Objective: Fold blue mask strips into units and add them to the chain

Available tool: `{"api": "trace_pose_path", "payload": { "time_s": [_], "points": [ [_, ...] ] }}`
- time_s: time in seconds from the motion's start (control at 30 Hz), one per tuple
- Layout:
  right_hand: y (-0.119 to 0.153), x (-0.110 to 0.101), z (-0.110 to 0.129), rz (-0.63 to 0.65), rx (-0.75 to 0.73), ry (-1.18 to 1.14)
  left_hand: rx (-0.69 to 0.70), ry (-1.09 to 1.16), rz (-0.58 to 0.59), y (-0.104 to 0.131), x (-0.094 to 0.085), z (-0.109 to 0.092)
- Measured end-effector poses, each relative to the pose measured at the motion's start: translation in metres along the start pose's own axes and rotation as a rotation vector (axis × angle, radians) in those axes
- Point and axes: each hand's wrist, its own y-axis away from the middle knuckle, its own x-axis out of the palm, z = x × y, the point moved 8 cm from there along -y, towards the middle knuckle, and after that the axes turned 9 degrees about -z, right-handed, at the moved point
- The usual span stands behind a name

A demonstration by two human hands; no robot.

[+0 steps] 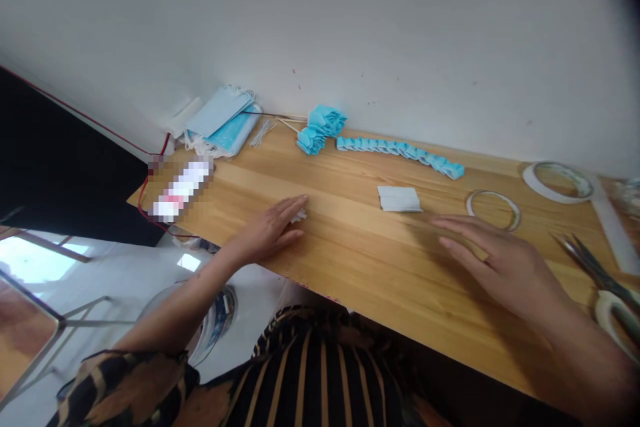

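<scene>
I see the left hand (273,230) over a small white scrap (299,215) on the desk (345,253), its grip impossible for me to tell; the right hand (500,260), grip loose and outstretched, hovers just beside a white rectangular sheet (399,199).

Table (340,240), pale wood, grain showing, is bearing the following: stacked light-blue masks (220,113), lying at the far left; thin white strips (263,132), resting just beside them; two blue flowers (327,120), lying together near the wall; one pleated blue strip (400,148), stretching rightward from near the flowers; one white rectangle (399,199), lying centrally; one small white piece (300,215), lying mostly hidden; narrow ring (516,215) and wider tape roll (555,197), both resting flat; scissors (607,285), lying with blades parting, at the right; blurred bright oblong (183,191), resting at the left end.
</scene>
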Motion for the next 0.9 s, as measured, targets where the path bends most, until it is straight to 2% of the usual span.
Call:
{"api": "trace_pose_path", "payload": {
  "time_s": [0.07,0.13,0.23,0.27,0.33,0.37,0.4,0.47,0.5,0.53,0.57,0.6,0.67,0.77,0.9],
  "points": [
    [0.0,0.004,0.008,0.01,0.005,-0.048,-0.01,0.095,-0.035,0.002,-0.003,-0.004],
    [-0.002,0.005,0.012,0.01,0.066,-0.114,-0.038,0.183,-0.144,0.004,-0.014,-0.006],
    [-0.01,0.012,0.017,0.019,0.268,-0.246,-0.169,0.409,-0.443,0.014,-0.041,-0.008],
    [-0.014,0.016,0.022,0.025,0.347,-0.318,-0.23,0.543,-0.556,0.022,-0.049,-0.01],
    [-0.025,0.031,0.037,0.017,0.477,-0.549,-0.356,0.894,-0.711,0.042,-0.052,-0.019],
    [-0.034,0.042,0.049,0.02,0.504,-0.712,-0.426,1.104,-0.637,0.05,-0.04,-0.028],
    [-0.044,0.055,0.061,0.02,0.518,-0.868,-0.504,1.282,-0.469,0.057,-0.021,-0.04],
    [-0.066,0.083,0.082,-0.006,0.548,-1.13,-0.673,1.509,0.01,0.081,0.029,-0.066],
    [-0.077,0.099,0.09,-0.009,0.563,-1.219,-0.779,1.575,0.186,0.097,0.052,-0.072],
    [-0.088,0.116,0.097,-0.001,0.576,-1.283,-0.917,1.606,0.269,0.113,0.072,-0.069],
    [-0.1,0.132,0.103,-0.001,0.58,-1.323,-1.046,1.627,0.267,0.125,0.089,-0.059],
    [-0.111,0.148,0.109,0.009,0.563,-1.345,-1.165,1.64,0.205,0.133,0.102,-0.044],
    [-0.131,0.174,0.12,0.013,0.532,-1.357,-1.326,1.648,0.121,0.142,0.119,-0.02],
    [-0.148,0.203,0.139,0.035,0.521,-1.333,-1.38,1.723,0.118,0.138,0.124,-0.002],
    [-0.139,0.226,0.184,0.255,0.44,-1.298,-1.349,1.8,0.257,0.133,0.12,0.003]
  ]
}}
